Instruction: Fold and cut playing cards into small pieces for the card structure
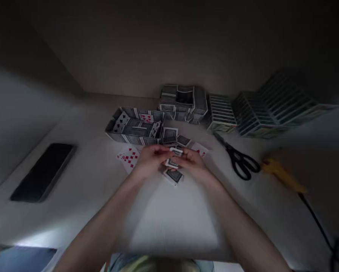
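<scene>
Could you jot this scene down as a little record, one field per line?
Left hand: holding a patterned playing card
Right hand: holding the same card from the other side
Loose cards: on the table around the hands, some face up
Open box: made of cards, beyond the left hand
Right side: black scissors, yellow tool with a cord
Left side: black phone

Bare left hand (152,159), bare right hand (194,163), uncovered tapering forearms (112,219), blurred, seemingly blue and yellowish clothing (158,263)

Playing cards (176,152) — smooth paper (scissor handles (235,154): matt plastic)
</scene>
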Action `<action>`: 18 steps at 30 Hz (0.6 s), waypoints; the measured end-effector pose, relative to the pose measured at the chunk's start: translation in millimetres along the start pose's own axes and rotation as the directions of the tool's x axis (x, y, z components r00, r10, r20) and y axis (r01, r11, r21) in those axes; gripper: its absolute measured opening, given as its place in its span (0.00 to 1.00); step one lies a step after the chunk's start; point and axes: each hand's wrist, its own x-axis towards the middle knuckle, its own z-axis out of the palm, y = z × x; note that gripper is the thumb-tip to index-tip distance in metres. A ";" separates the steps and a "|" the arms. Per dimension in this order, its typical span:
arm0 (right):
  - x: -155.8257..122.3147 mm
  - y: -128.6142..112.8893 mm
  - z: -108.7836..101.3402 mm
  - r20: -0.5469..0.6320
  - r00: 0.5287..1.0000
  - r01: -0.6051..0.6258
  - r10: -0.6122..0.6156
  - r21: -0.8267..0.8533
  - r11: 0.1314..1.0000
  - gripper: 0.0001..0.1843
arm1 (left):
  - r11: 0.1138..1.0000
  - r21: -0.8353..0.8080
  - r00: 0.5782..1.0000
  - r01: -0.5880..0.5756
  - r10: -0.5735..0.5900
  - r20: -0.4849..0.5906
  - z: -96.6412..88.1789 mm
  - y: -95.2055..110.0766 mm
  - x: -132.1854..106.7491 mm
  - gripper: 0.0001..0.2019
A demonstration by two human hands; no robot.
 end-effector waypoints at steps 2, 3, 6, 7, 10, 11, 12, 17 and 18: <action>-0.6 -1.2 0.8 0.011 1.000 0.000 0.000 -0.004 1.000 0.14 | 1.000 0.016 1.000 -0.001 0.001 0.012 -0.9 -0.2 0.5 0.15; -0.9 -1.8 1.1 0.018 1.000 0.000 0.000 -0.006 1.000 0.13 | 1.000 0.020 1.000 -0.003 0.002 0.019 -1.4 -0.6 0.9 0.14; -1.7 -3.5 1.8 0.049 0.999 -0.002 0.003 -0.014 1.000 0.13 | 1.000 0.018 0.999 -0.014 0.013 0.049 -2.9 -3.5 3.2 0.13; -1.9 -4.1 1.9 0.058 0.998 -0.001 0.002 -0.017 1.000 0.12 | 1.000 0.010 0.998 -0.017 0.016 0.060 -3.3 -4.9 4.2 0.13; -2.4 -5.3 1.8 0.065 0.998 0.000 0.002 -0.028 1.000 0.12 | 1.000 -0.017 0.997 -0.024 0.025 0.079 -4.3 -8.7 6.8 0.12; -2.5 -5.5 1.5 0.061 0.998 -0.003 0.005 -0.033 0.999 0.13 | 0.999 -0.022 0.996 -0.028 0.030 0.079 -4.4 -9.4 7.2 0.12; -2.5 -5.6 1.0 0.057 0.998 -0.009 0.011 -0.037 0.999 0.13 | 0.999 -0.023 0.997 -0.033 0.035 0.075 -4.3 -9.8 7.4 0.12; -2.0 -4.4 -3.4 0.011 1.000 -0.018 0.018 -0.015 1.000 0.15 | 0.997 -0.053 0.998 -0.063 0.065 0.020 -1.9 -8.3 6.0 0.13; -1.8 -3.9 -4.3 0.002 1.000 -0.016 0.016 -0.012 1.000 0.15 | 0.996 -0.064 0.998 -0.067 0.068 0.011 -1.3 -8.0 5.7 0.13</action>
